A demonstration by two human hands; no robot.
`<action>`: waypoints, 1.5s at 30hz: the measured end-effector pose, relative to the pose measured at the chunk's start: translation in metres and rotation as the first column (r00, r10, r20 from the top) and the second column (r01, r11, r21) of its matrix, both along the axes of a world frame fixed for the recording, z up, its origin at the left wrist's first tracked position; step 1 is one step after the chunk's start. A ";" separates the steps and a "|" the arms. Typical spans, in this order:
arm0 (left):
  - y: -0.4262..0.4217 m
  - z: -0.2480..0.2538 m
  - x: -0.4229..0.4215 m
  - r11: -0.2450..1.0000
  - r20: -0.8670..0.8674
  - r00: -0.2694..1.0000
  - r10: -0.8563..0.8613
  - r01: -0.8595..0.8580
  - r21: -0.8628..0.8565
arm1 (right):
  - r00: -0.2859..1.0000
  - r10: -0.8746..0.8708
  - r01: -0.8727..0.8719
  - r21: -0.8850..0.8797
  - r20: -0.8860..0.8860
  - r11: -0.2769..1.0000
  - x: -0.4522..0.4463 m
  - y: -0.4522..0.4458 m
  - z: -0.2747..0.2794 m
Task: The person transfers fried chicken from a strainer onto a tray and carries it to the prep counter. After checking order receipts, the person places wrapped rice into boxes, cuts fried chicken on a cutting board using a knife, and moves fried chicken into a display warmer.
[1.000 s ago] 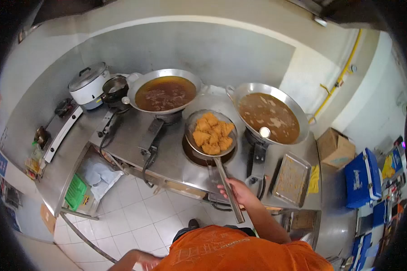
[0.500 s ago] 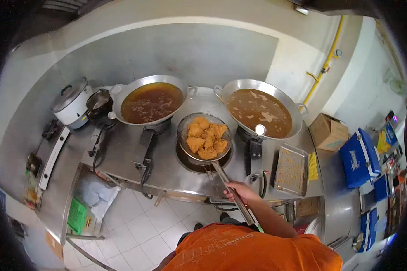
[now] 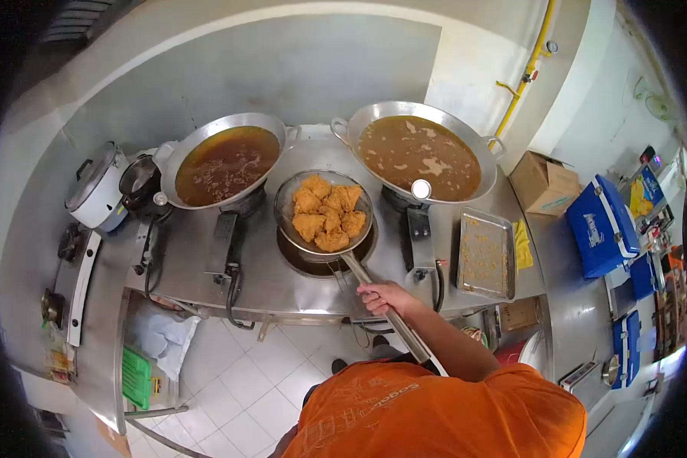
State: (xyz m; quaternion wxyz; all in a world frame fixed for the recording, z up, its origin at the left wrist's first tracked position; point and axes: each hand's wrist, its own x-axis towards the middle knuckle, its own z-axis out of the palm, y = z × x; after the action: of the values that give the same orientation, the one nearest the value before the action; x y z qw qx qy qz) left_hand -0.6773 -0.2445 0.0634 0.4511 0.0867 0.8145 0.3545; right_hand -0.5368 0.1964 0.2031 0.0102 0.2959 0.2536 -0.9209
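My right hand (image 3: 385,297) is wrapped round the long metal handle of a strainer (image 3: 356,266). Several golden-brown pieces of fried chicken (image 3: 330,215) lie heaped in its round mesh bowl. Beneath the bowl is a round, dark pot or opening (image 3: 301,263) in the counter, mostly covered by it; I cannot tell whether they touch. Behind, to the left, a wide wok (image 3: 169,164) holds dark brown bubbling oil. A second wok (image 3: 487,162) to the right holds cloudier brown oil with pale foam. My left hand is out of view.
A crumb-strewn metal tray (image 3: 485,256) lies on the steel counter at right, beside a yellow cloth (image 3: 522,244). Farther right stand a cardboard box (image 3: 543,183) and a blue cooler (image 3: 601,229). Burner control boxes (image 3: 224,243) jut out below the woks. A white cooker (image 3: 103,187) sits at far left.
The whole view has shifted, so the woks and strainer appear farther left and higher. My right hand keeps its grip on the handle, and the chicken stays in the strainer.
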 end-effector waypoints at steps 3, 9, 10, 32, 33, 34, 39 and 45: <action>0.000 0.004 0.001 1.000 -0.014 1.000 0.007 -0.007 -0.001 | 0.997 0.074 -0.074 0.012 0.001 0.997 0.011 0.008 0.028; 0.000 0.013 0.008 1.000 -0.024 1.000 0.018 -0.018 0.007 | 0.987 0.159 -0.159 -0.012 -0.012 0.987 0.034 -0.007 0.079; 0.001 0.015 0.009 1.000 -0.028 0.999 0.016 -0.016 0.009 | 0.990 0.140 -0.139 -0.026 0.026 0.990 0.038 -0.010 0.092; 0.370 0.082 0.171 0.550 -0.019 0.608 -0.794 0.731 0.405 | 0.745 -0.497 0.475 0.170 0.445 0.863 0.406 -0.015 0.126; 0.403 0.082 0.196 0.522 -0.055 0.594 -0.802 0.743 0.419 | 0.742 -0.522 0.508 0.155 0.421 0.847 0.427 0.003 0.119; 0.434 0.080 0.221 0.495 -0.095 0.583 -0.807 0.755 0.429 | 0.712 -0.532 0.490 0.219 0.458 0.844 0.442 0.011 0.114; 0.566 -0.040 0.302 0.696 -0.920 0.305 -0.245 0.716 0.052 | 0.730 -0.523 0.497 0.184 0.440 0.848 0.509 0.078 0.095; 0.608 -0.010 0.301 0.726 -0.596 0.593 -0.541 0.687 0.024 | 0.680 -0.485 0.278 0.418 0.550 0.865 0.555 0.142 0.107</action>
State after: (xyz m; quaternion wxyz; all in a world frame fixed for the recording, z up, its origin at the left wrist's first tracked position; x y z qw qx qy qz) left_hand -0.3762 0.3638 0.0538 0.2768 0.5187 0.7742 0.2347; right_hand 0.0180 0.3386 0.3101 -0.1439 0.6355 0.3031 -0.6953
